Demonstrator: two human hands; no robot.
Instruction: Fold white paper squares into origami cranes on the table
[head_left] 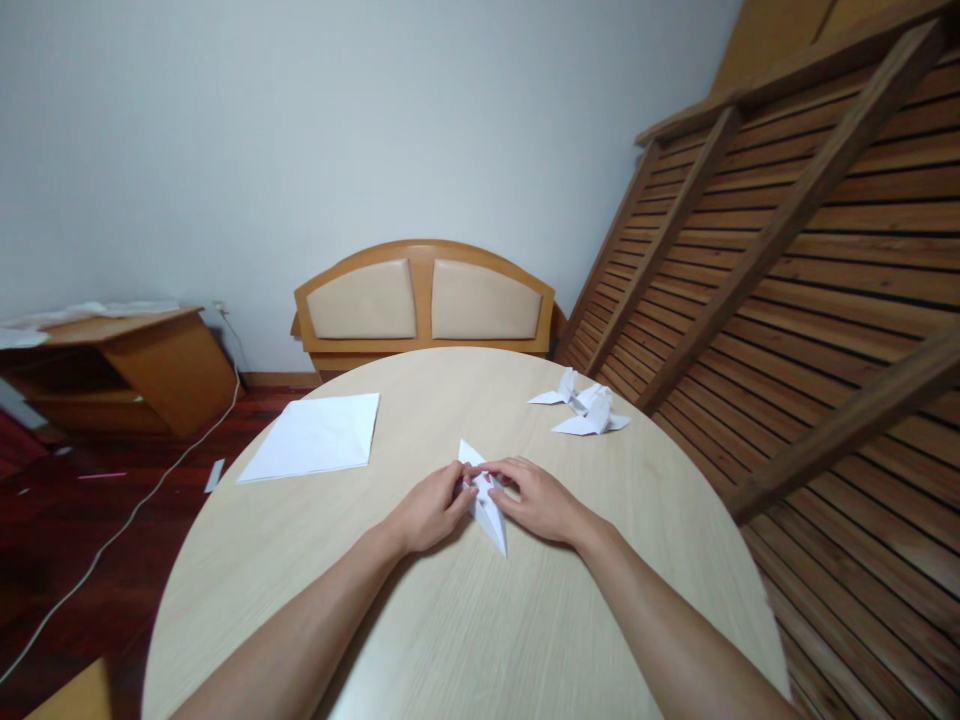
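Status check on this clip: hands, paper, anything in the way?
Left hand and right hand both on the folded paper. Its long points show beyond the fingers. Paper sheets left, folded figures right, both apart from hands.

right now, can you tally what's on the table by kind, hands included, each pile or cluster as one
Hands: 2, left hand and right hand
Pointed folded paper at the fingers: 1
Flat white paper pile: 1
Cluster of folded white paper: 1 (pieces overlap, so their number is unclear)
Total: 5
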